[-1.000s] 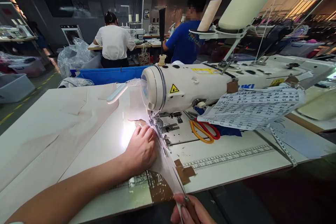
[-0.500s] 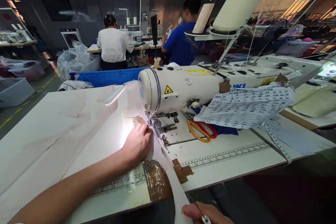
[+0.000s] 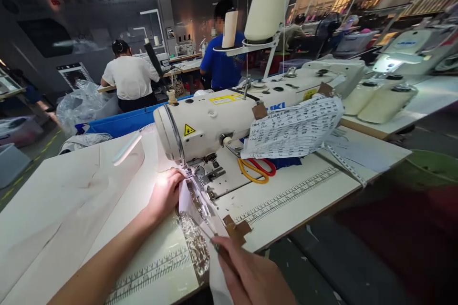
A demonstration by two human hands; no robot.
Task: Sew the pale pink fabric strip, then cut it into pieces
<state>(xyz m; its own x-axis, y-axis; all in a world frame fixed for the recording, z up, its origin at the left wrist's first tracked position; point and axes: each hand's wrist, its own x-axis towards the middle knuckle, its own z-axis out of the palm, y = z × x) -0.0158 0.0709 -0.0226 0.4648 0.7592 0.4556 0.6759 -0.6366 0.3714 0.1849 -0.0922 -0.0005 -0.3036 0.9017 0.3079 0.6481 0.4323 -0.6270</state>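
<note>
White fabric (image 3: 220, 279) runs as a narrow strip from under the needle area of a white sewing machine (image 3: 211, 121) down over the table's front edge. My left hand (image 3: 166, 195) is beside the presser foot, fingers closed on the fabric edge, a bright lamp spot on its knuckles. In my right hand (image 3: 246, 267) is a slim two-pronged metal tool that looks like tweezers (image 3: 207, 231). Its prongs point up the strip toward the needle; whether they touch the cloth I cannot tell. Wider pale fabric (image 3: 67, 200) spreads over the table on the left.
Orange-and-red-handled scissors (image 3: 255, 171) lie right of the needle, partly under a printed cloth (image 3: 293, 128). Thread cones (image 3: 270, 5) stand above the machine. A printed ruler (image 3: 286, 195) runs along the table's front. Two people (image 3: 130, 76) sit farther back.
The view has swung right. My right hand has come up from the table's front edge along the strip, bringing the tweezers closer to the needle. My left hand stays by the presser foot.
</note>
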